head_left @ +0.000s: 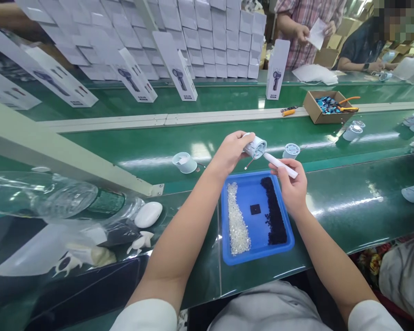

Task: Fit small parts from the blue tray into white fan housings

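Observation:
My left hand (232,149) is wrapped round a light blue cylindrical housing (256,147), its ribbed open end turned right. A thin wire with a small white connector hangs below it. Between the fingers of my right hand (291,180) is a white pen-like tool (281,165), its tip at the housing's rim; whether they touch is too small to tell. Below both hands a blue tray (258,255) holds clear small pieces (238,225) on the left, black small pieces (275,216) on the right and a black square (255,209) in the middle.
Other housings stand at the left (184,162) and right (291,151). A cardboard box (326,117) with blue parts and pliers sits farther back. White boxes (278,69) line the back. A large clear bottle (55,195) and a white mouse (148,214) lie left. Two people are across the bench.

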A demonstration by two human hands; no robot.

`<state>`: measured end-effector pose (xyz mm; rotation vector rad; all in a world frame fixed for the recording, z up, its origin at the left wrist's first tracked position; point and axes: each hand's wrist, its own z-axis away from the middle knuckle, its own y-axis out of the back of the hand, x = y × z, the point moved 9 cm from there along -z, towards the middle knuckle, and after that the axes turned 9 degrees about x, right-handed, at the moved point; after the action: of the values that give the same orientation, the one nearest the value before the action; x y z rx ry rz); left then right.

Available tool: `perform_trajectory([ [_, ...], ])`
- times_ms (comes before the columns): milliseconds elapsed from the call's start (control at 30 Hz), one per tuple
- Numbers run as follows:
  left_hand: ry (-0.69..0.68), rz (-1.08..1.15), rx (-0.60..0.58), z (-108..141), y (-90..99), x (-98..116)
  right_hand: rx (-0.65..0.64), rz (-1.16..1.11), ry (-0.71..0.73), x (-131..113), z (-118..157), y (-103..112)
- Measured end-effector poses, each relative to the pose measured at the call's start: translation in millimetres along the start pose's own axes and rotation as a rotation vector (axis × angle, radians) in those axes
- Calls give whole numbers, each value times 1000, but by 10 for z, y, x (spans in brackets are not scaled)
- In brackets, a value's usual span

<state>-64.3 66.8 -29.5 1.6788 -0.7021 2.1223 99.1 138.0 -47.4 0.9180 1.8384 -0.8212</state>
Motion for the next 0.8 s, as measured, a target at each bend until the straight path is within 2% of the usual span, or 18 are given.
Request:
perform_trajectory([
  [233,-16,-3,-9,-5,-19,4,15,3,32,-26,12,15],
  [567,53,1,-66,81,-132,-46,51,-26,-22,14,11,42],
  [700,10,-11,-14,88,-125,-40,71,91,-51,56,14,73],
  [800,-124,59,92,88,-71,36,-50,215,-58,85,51,-33],
])
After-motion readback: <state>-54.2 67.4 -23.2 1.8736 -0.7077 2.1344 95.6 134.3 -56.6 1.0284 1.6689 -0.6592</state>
